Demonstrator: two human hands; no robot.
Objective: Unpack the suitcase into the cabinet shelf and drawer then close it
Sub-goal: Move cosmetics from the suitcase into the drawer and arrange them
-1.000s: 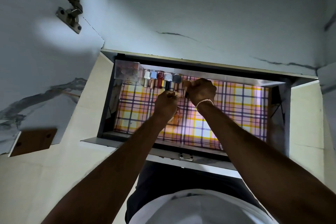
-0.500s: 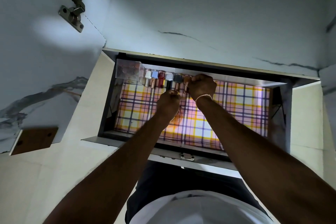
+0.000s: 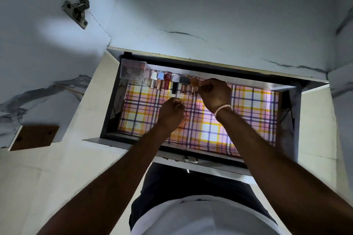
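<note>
Head view: left hand (image 3: 172, 109) has drawn back, fingers curled; right hand (image 3: 214, 94) still pinches the brown bottle (image 3: 193, 84).

Dim overall, a head-mounted light glares off the checked drawer liner (image 3: 210, 131) and marbled door (image 3: 57, 30), while wide-angle edges bend and darken.
</note>
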